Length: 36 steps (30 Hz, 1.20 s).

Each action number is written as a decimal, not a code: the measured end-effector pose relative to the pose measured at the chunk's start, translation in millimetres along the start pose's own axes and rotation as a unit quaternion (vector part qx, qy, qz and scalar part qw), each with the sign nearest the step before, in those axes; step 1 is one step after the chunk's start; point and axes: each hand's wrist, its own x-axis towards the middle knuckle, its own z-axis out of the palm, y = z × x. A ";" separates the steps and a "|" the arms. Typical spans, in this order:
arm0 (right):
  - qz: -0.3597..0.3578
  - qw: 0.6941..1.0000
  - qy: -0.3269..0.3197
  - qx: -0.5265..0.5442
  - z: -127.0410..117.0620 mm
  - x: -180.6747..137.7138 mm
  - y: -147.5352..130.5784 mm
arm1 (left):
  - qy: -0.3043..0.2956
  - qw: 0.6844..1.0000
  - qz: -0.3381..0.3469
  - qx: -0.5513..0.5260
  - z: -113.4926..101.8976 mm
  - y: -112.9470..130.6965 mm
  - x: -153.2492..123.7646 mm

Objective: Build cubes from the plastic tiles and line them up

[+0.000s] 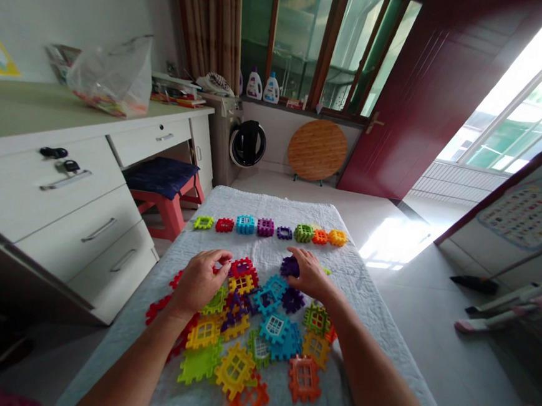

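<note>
A heap of flat, toothed plastic tiles [246, 332] in red, yellow, blue, green, orange and purple lies on a grey cloth-covered table [375, 311]. My left hand [199, 280] rests on the heap's left side, fingers curled around a red tile [241, 267]. At the heap's far edge my right hand [307, 273] is closed on a purple tile [289, 266]. Beyond both hands stands a row of assembled tile cubes [269, 228], from green at the left to orange at the right.
A white desk with drawers [66, 180] runs along the left, keys hanging from its top drawer. A red stool with a blue cushion [164, 185] stands beside it. Tiled floor lies to the right, with a dark red door [429, 96] behind.
</note>
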 end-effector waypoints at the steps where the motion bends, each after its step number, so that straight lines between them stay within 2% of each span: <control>1: -0.002 1.000 0.012 -0.003 -4.5 3.0 -0.1 | -0.002 1.000 -0.002 -0.001 0.3 -0.3 -0.1; 6: -0.014 0.997 0.051 -0.053 -32.1 43.4 2.0 | -0.002 1.000 -0.012 -0.005 0.3 -1.7 -0.4; 10: 0.007 0.993 0.022 -0.115 -42.6 89.8 6.7 | 0.004 1.000 -0.017 -0.012 -1.3 -4.2 -1.0; 14: 0.017 0.987 -0.038 -0.155 -37.1 118.9 14.0 | 0.003 1.000 -0.022 -0.010 -1.7 -6.2 -1.6; 17: 0.023 0.984 -0.069 -0.164 -28.9 127.0 19.8 | 0.002 1.000 -0.025 -0.010 -1.1 -5.6 -1.6; 24: 0.027 0.979 -0.094 -0.177 -17.3 130.9 26.7 | 0.007 1.000 -0.019 -0.014 -0.9 -3.8 -2.0; 36: 0.033 0.978 -0.094 -0.183 -18.2 133.5 21.3 | 0.004 1.000 -0.021 -0.014 -2.5 -2.6 -1.6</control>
